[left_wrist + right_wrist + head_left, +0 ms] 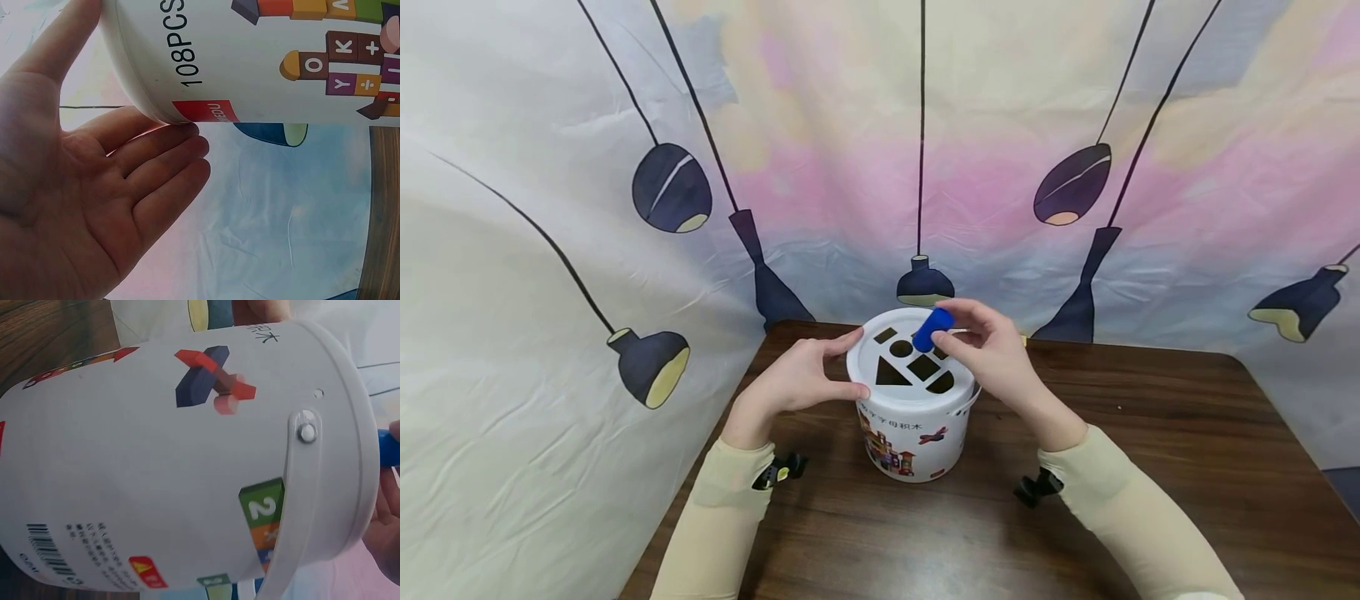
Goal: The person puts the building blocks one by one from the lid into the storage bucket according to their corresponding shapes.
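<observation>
A white plastic bucket (pixel 917 454) printed with toy blocks stands upright on the table. Its white lid (pixel 867 358) has several cut-out holes, among them a triangle, a circle and a square. My right hand (pixel 1000 354) pinches a blue cylinder block (pixel 933 330) between thumb and fingers, tilted over the lid; the lower end's contact with the lid cannot be told. With thumb and fingers spread, my left hand (pixel 801 375) touches the lid's left rim. In the left wrist view its fingers (pixel 169 165) are nearly straight beside the bucket. The right wrist view shows only the block's side.
The brown wooden table (pixel 1135 467) extends around the bucket, widest to the right. A fabric backdrop (pixel 842 125) with painted lamps hangs behind and at the left. The bucket's white handle (pixel 297 506) hangs on its right side. A small yellow thing (pixel 1024 340) shows behind the right hand.
</observation>
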The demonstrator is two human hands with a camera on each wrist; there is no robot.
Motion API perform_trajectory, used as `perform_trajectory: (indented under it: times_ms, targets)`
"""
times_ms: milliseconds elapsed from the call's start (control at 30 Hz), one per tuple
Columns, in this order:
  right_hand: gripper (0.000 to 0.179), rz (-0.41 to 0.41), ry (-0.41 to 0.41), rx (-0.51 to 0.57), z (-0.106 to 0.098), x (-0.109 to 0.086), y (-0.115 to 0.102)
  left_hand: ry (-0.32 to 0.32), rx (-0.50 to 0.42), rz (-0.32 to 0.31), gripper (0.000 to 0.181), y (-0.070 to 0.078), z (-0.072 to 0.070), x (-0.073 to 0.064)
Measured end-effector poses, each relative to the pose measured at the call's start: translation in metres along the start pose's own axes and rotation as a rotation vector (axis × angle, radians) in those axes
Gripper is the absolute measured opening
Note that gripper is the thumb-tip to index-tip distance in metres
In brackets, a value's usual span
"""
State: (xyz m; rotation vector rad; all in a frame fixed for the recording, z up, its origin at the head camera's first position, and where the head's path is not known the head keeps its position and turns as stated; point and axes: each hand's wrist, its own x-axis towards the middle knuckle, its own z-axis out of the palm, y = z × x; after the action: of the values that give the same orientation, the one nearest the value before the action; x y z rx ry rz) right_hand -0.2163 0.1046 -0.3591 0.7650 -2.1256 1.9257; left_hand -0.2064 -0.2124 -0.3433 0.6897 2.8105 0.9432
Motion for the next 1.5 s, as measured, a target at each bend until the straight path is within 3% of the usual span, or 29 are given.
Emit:
perform_trajectory:
  times_ms: [200, 567, 1500]
  targets:
    - [0.044, 0.0, -0.073, -0.065, 0.01, 0.009, 0.001, -0.003, -0.01, 0.009, 0.101, 0.0, 0.0, -0.002]
    - [0.045, -0.01, -0.112, -0.212, 0.018, 0.015, -0.001, -0.005, -0.004, 0.013, 0.1, -0.001, -0.001, -0.001]
    - [0.044, -0.023, -0.134, -0.282, 0.026, 0.018, 0.001, -0.007, -0.007, 0.007, 0.101, -0.001, 0.0, -0.002]
